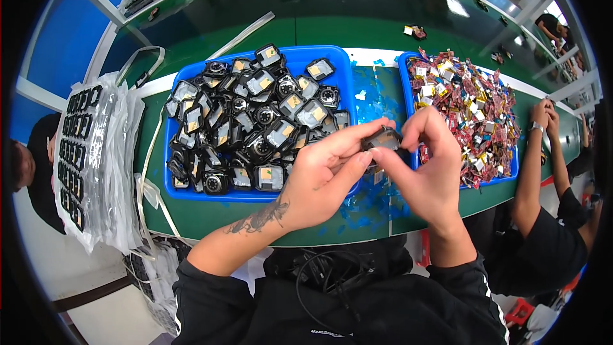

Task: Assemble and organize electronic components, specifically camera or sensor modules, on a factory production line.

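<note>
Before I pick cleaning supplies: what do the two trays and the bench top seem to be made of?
Left tray and right tray: likely moulded plastic, a uniform glossy blue with rounded rims. Bench top: a smooth green mat or laminate, since it mirrors the ceiling lights; which one is unclear.

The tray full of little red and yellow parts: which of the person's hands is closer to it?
Right. The right hand overlaps the near-left corner of that blue tray; the left hand sits further left, beside the tray of black parts.
</note>
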`<action>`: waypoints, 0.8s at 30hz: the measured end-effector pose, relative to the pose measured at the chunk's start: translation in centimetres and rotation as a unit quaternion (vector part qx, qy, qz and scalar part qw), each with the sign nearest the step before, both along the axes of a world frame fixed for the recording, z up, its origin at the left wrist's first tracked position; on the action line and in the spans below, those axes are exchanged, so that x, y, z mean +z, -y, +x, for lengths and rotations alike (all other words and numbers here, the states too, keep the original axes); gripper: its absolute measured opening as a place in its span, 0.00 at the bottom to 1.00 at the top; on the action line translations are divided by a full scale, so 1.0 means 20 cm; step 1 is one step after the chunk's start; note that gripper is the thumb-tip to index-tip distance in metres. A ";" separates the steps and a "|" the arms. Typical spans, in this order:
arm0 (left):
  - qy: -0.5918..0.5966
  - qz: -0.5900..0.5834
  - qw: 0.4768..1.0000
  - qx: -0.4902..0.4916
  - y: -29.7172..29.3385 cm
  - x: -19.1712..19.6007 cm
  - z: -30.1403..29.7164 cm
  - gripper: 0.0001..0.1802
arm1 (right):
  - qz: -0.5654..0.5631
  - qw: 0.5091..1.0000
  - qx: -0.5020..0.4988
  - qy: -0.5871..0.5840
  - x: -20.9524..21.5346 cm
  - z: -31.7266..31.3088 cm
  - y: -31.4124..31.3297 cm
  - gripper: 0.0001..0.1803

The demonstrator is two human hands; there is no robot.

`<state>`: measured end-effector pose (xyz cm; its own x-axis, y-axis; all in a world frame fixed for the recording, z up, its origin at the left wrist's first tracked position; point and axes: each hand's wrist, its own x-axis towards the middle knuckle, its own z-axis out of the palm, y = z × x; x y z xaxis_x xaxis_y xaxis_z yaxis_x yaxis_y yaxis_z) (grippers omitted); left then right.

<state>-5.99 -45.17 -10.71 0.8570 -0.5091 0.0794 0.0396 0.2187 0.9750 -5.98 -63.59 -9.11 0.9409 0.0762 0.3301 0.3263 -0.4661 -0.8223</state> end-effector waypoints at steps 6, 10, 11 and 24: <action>0.052 -0.147 0.986 0.066 0.02 -0.03 0.04 0.26 | 0.360 0.882 0.149 -0.265 -0.10 -0.10 -0.07 0.29; 0.319 0.109 0.925 0.174 -0.04 -0.02 0.06 0.16 | 0.370 0.887 0.115 -0.252 -0.14 -0.10 -0.09 0.16; 0.320 0.107 0.925 0.174 -0.04 0.01 0.05 0.16 | 0.305 0.932 0.067 -0.184 -0.12 -0.11 -0.09 0.14; 0.525 0.214 0.809 0.155 -0.07 0.02 0.06 0.17 | 0.293 0.946 0.062 -0.121 0.00 -0.19 0.03 0.15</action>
<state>-4.73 -43.86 -10.33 0.5239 -0.4562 0.7193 -0.8514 -0.3069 0.4254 -9.87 -64.16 -9.15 0.9902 0.0614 0.1256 0.1174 0.1229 -0.9855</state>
